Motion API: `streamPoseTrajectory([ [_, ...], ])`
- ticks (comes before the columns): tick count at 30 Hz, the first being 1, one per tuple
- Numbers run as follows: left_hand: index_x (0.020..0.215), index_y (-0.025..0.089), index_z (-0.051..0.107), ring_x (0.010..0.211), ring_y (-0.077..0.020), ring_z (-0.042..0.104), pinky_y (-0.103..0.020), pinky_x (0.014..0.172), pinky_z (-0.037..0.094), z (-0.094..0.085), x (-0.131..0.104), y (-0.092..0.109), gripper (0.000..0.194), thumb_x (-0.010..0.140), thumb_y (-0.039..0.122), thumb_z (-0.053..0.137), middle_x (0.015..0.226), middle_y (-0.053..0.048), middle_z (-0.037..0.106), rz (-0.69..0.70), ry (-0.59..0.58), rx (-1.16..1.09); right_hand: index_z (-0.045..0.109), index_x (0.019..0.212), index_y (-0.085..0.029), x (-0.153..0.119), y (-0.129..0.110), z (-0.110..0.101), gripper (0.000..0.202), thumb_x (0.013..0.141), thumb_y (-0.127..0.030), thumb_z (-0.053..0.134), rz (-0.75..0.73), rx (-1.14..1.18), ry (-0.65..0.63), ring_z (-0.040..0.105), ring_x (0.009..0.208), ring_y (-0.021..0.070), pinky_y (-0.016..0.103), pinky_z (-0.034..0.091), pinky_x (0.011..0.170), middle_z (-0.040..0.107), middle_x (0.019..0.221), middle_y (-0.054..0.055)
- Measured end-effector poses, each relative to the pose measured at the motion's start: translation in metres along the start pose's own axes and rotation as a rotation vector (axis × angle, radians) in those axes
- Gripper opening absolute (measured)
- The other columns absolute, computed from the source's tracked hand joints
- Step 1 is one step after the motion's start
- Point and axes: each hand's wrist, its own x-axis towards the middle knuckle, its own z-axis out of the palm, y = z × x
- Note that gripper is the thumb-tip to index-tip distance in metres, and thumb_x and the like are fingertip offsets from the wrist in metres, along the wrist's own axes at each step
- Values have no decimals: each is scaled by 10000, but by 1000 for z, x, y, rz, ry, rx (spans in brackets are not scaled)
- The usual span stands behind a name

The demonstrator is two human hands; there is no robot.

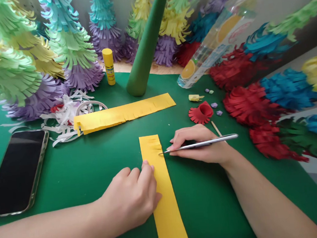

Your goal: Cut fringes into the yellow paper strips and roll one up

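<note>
A long yellow paper strip [167, 211] lies lengthwise on the green table mat, with several short slits along its right edge near the far end. My left hand [134, 192] is closed, fingers curled and pressed onto the strip's left side. In my right hand [198, 143] is a slim silver craft knife [205, 143], pinched like a pen. Its thin tip touches the strip's right edge, just below the slits. Beyond my hands lies a second yellow strip [127, 112], layered and fringed along one long edge.
A green cone [146, 49] and a yellow glue stick [109, 67] stand at the back. White paper shreds [65, 115] and a phone [16, 172] lie left. A red fringed paper roll [200, 113] sits right. Fringed paper trees [69, 41] line the far side.
</note>
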Motion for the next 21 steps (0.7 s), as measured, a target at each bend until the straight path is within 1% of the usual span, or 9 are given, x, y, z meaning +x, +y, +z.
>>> streamPoseTrajectory([
  [6, 942, 85, 708, 592, -169, 598, -287, 467, 390, -1, 0, 0, 328, 901, 311, 474, 1018, -168, 686, 12, -39, -3, 707, 801, -182, -2, 1, -2, 40, 787, -219, 708, 68, 24, -8, 685, 697, 151, 267, 580, 720, 726, 737, 36],
  [8, 954, 83, 706, 598, -174, 599, -293, 479, 396, -2, 0, -1, 403, 915, 404, 465, 1035, -179, 679, 17, -77, -16, 710, 793, -185, -3, 0, -3, 43, 778, -225, 715, 108, 58, -7, 686, 695, 153, 279, 591, 737, 721, 731, 32],
  [11, 975, 72, 704, 588, -180, 593, -312, 500, 407, -4, -1, -1, 608, 902, 596, 404, 1081, -211, 662, 30, -130, -35, 711, 764, -188, -4, -1, -5, 66, 767, -253, 725, 185, 134, 4, 682, 679, 152, 318, 601, 791, 712, 711, 23],
  [13, 993, 67, 702, 581, -182, 588, -319, 506, 402, -4, -2, 1, 668, 886, 645, 385, 1103, -225, 654, 29, -140, -36, 712, 746, -189, -6, 0, -8, 86, 757, -272, 735, 241, 177, 18, 678, 674, 149, 345, 598, 838, 705, 701, 16],
  [15, 1020, 64, 700, 590, -191, 588, -325, 511, 393, -3, -4, 2, 657, 881, 633, 400, 1116, -226, 654, 10, -128, -28, 712, 740, -192, -9, 1, -10, 90, 740, -272, 753, 279, 221, 49, 674, 673, 145, 359, 594, 863, 698, 695, 9],
  [18, 1039, 60, 701, 609, -202, 593, -331, 515, 383, -1, -6, 4, 566, 889, 537, 436, 1143, -217, 654, -4, -88, -11, 700, 744, -202, -11, 2, -11, 94, 723, -260, 771, 288, 289, 132, 675, 693, 149, 358, 597, 845, 686, 709, 5],
  [21, 1078, 47, 693, 606, -201, 590, -336, 522, 379, -1, -7, 3, 523, 897, 461, 428, 1182, -212, 643, -14, -69, 6, 690, 791, -201, -9, -1, -6, 130, 725, -276, 773, 297, 305, 179, 682, 718, 166, 308, 603, 723, 686, 754, 27],
])
